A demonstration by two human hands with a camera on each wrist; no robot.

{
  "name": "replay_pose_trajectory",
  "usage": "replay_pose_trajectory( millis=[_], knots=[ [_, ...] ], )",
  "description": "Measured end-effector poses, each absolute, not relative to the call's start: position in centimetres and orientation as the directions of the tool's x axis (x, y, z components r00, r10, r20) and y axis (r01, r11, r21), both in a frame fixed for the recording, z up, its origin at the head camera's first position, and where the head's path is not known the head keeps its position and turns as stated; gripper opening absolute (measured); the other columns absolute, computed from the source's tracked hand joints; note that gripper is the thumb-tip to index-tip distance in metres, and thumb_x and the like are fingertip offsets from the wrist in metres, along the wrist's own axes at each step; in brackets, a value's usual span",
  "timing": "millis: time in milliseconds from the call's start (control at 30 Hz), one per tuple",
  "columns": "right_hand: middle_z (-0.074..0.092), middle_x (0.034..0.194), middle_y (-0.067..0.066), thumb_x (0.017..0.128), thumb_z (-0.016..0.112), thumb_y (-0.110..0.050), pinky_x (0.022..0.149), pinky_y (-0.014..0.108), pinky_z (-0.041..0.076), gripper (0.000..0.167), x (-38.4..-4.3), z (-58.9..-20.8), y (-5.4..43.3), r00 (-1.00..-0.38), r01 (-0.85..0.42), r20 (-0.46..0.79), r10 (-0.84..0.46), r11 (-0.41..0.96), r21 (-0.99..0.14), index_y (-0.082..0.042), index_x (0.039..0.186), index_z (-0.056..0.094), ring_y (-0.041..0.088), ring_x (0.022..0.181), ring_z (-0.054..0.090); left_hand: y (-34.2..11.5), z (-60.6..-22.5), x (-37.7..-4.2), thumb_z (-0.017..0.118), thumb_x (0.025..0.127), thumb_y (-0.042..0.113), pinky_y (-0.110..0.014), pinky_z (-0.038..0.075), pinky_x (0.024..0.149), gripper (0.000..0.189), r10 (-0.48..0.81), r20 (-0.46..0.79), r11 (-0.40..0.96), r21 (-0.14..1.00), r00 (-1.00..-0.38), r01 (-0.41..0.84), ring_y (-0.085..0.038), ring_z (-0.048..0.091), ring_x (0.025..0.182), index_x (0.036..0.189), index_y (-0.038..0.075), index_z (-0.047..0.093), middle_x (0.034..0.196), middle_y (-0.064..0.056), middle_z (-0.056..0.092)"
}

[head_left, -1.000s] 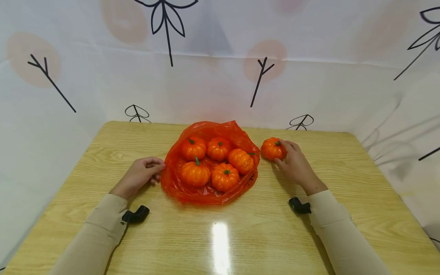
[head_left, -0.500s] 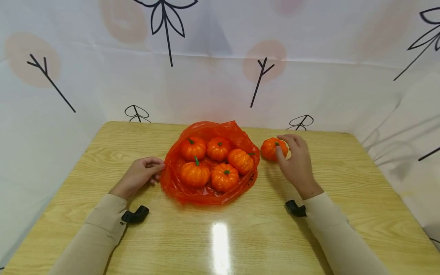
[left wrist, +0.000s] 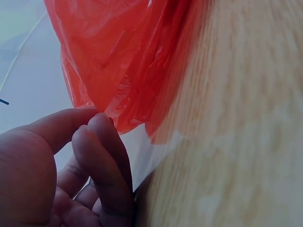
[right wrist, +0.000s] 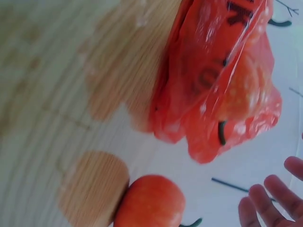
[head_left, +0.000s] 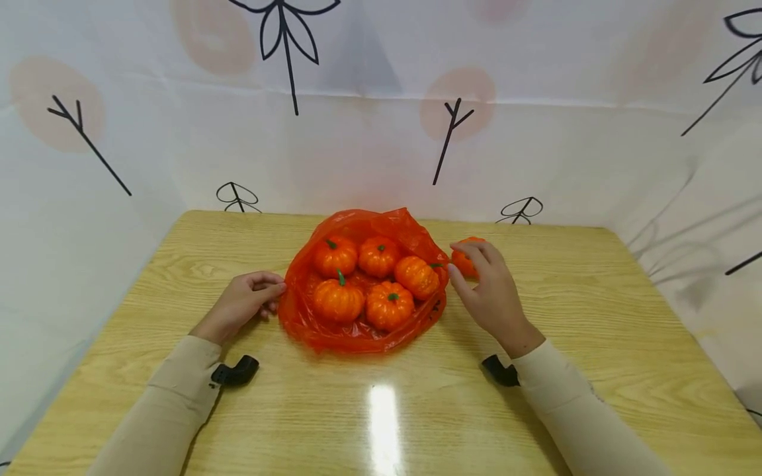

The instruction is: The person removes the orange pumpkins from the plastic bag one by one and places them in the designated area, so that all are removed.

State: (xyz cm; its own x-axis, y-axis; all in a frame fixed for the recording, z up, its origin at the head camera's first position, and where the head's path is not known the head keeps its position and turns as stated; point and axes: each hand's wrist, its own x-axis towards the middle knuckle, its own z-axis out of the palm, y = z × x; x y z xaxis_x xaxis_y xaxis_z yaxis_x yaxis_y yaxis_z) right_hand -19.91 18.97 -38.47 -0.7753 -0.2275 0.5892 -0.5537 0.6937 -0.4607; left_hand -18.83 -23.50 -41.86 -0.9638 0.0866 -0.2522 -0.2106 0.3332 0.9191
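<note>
A thin red plastic bag (head_left: 362,341) lies with its mouth spread on the table, and several small orange pumpkins (head_left: 338,302) with green stems sit in it. My left hand (head_left: 238,304) pinches the bag's left edge between thumb and fingertips, as the left wrist view shows on the bag film (left wrist: 111,71). On the right, another pumpkin (head_left: 463,266) stands outside the bag, partly hidden behind my right hand (head_left: 491,294). That hand is held above the table beside the bag's right edge, fingers spread, holding nothing. The right wrist view shows the lone pumpkin (right wrist: 150,203) apart from the bag.
The light wooden table (head_left: 309,410) ends at a patterned white cloth backdrop (head_left: 369,152) close behind the bag. A black curved piece (head_left: 235,371) sits at the left sleeve, and a similar black piece (head_left: 500,371) at the right one.
My right hand has let go of the lone pumpkin and moved left towards the bag's right edge. That pumpkin stays where it was. The left hand and the bag have hardly moved.
</note>
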Motion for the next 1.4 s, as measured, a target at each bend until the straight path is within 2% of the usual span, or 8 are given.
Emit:
replay_pose_trajectory(
  millis=[167,333,633,833,900,1033,1267,1400],
  knots=[
    [0.058,0.123,0.016,0.092,0.073,-0.018,0.091,0.050,0.053,0.044,-19.4,-38.8,18.2,-0.783,-0.568,0.547,-0.296,0.699,-0.435,-0.007,0.133,0.060,0.032,0.110,0.056,-23.5,-42.0,-18.9,0.067,0.097,0.032,-0.024,0.055,0.061,0.036,0.071,-0.264,0.333,0.915,-0.962,-0.227,-0.013,0.060,0.068,0.118,0.003,0.061,0.078,-0.001,0.064],
    [0.059,0.123,0.015,0.090,0.076,-0.020,0.092,0.050,0.055,0.054,-19.0,-38.9,17.8,-0.785,-0.587,0.498,-0.369,0.702,-0.404,-0.008,0.139,0.056,0.032,0.111,0.058,-23.4,-41.9,-18.9,0.066,0.098,0.031,-0.024,0.055,0.061,0.036,0.073,-0.259,0.342,0.914,-0.963,-0.220,-0.013,0.060,0.068,0.118,0.002,0.061,0.078,-0.001,0.063],
    [0.059,0.125,0.014,0.090,0.076,-0.025,0.082,0.043,0.060,0.060,-19.0,-39.3,17.5,-0.795,-0.589,0.421,-0.437,0.722,-0.363,-0.015,0.144,0.052,0.029,0.110,0.058,-23.4,-41.7,-18.8,0.066,0.098,0.031,-0.024,0.055,0.061,0.036,0.071,-0.270,0.338,0.912,-0.960,-0.232,-0.013,0.060,0.069,0.119,0.002,0.060,0.080,-0.001,0.064],
    [0.061,0.131,0.015,0.090,0.077,-0.023,0.092,0.050,0.057,0.065,-19.1,-39.5,17.5,-0.802,-0.585,0.394,-0.449,0.721,-0.371,-0.017,0.148,0.048,0.035,0.116,0.059,-23.4,-41.5,-18.8,0.065,0.099,0.032,-0.025,0.054,0.061,0.038,0.085,-0.264,0.342,0.913,-0.961,-0.221,-0.013,0.059,0.071,0.120,0.001,0.059,0.083,-0.003,0.062],
    [0.061,0.133,0.016,0.090,0.077,-0.023,0.096,0.053,0.054,0.066,-19.1,-39.6,17.5,-0.805,-0.583,0.386,-0.451,0.720,-0.375,-0.016,0.148,0.048,0.037,0.119,0.059,-23.4,-41.6,-18.8,0.065,0.099,0.032,-0.025,0.054,0.061,0.038,0.089,-0.262,0.338,0.915,-0.961,-0.218,-0.013,0.058,0.070,0.120,0.001,0.059,0.084,-0.003,0.062],
    [0.060,0.133,0.013,0.090,0.076,-0.024,0.095,0.051,0.055,0.061,-19.1,-39.7,17.4,-0.806,-0.584,0.379,-0.455,0.716,-0.382,-0.016,0.145,0.051,0.034,0.119,0.058,-23.4,-41.9,-18.8,0.065,0.099,0.032,-0.024,0.054,0.061,0.037,0.090,-0.266,0.322,0.920,-0.960,-0.225,-0.012,0.058,0.069,0.118,0.001,0.059,0.083,-0.002,0.061],
    [0.058,0.137,0.011,0.091,0.076,-0.022,0.081,0.042,0.060,0.056,-19.1,-39.7,17.4,-0.823,-0.566,0.353,-0.445,0.700,-0.436,-0.013,0.142,0.053,0.032,0.118,0.058,-23.4,-41.9,-18.8,0.064,0.099,0.032,-0.023,0.053,0.060,0.037,0.100,-0.262,0.309,0.925,-0.960,-0.221,-0.012,0.057,0.069,0.118,0.001,0.059,0.084,-0.001,0.061],
    [0.059,0.134,0.010,0.091,0.076,-0.019,0.079,0.040,0.060,0.054,-19.2,-39.8,17.4,-0.827,-0.560,0.355,-0.436,0.687,-0.463,-0.012,0.139,0.054,0.027,0.108,0.060,-23.3,-41.8,-18.8,0.064,0.099,0.032,-0.023,0.054,0.060,0.036,0.097,-0.266,0.309,0.924,-0.959,-0.225,-0.011,0.058,0.069,0.118,0.001,0.058,0.085,0.000,0.062]
  ],
)
